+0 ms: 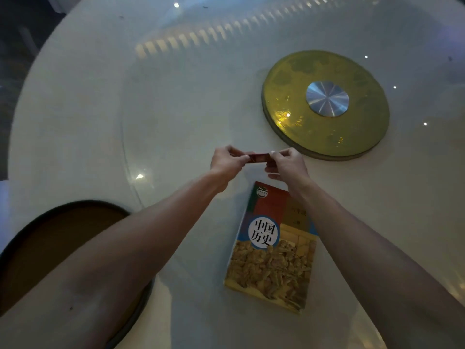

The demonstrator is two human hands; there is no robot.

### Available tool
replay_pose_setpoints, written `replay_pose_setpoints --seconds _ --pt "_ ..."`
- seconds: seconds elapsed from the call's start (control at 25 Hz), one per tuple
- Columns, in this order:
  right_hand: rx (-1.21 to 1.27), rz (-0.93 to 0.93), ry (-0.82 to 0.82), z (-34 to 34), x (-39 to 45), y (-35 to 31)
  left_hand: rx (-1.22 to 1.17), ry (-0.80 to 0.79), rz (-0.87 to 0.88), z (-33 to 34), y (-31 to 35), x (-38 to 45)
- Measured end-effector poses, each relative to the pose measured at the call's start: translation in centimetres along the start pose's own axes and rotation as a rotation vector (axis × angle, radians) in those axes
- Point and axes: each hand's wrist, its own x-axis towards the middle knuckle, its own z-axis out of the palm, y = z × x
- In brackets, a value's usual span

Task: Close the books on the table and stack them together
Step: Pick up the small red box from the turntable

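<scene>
Head view: second book held edge-on above the closed one

Dark round seat [63,250] sits at the near left, partly under the left forearm, beside the white table [88,122].

Left hand [225,159] is raised over the table centre, fingers pinched together on the left end of a red book [259,157]. That book is seen edge-on, so only a thin strip shows between the hands; it is off the table surface and appears closed, though the view is too narrow to be certain.

Right hand [288,165] pinches the right end of the same book, thumb on top and fingers curled beneath.

History book [273,245] lies closed, cover up, flat on the table just near of the hands, between the two forearms.

Gold disc [324,104] with a metal hub lies at the far right, clear of the work.

Assessment: both volumes look like thin paperbacks, light and flexible, with glossy covers that may slide on the glossy tabletop. A two-ended hold suits the raised one, since it could sag or fall open if held by one corner. Laying it squarely on the history book remains to be done.
</scene>
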Motion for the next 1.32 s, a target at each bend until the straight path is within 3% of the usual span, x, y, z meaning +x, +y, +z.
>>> replay_pose_setpoints --seconds 0.2,0.48,0.64,0.92,1.32 --pt "-0.027 -0.025 -0.074 5.3 -5.5 -0.7 -0.202 0.060 -0.020 -6.6 -3.4 -6.0" --pt "-0.073 -0.048 -0.373 16.4 -14.2 -0.1 -0.492 0.301 -0.122 -18.2 -11.1 -14.4" --pt "-0.226 -0.072 -0.504 23.2 -18.2 1.9 -0.494 0.384 -0.154 -23.9 -16.5 -18.9" --pt "-0.535 -0.169 -0.590 31.7 -22.1 7.0 -0.386 0.540 -0.255 -29.3 -24.4 -22.3" --pt "-0.630 -0.159 -0.587 33.6 -22.6 8.2 -0.268 0.473 -0.307 -30.0 -27.3 -21.6"
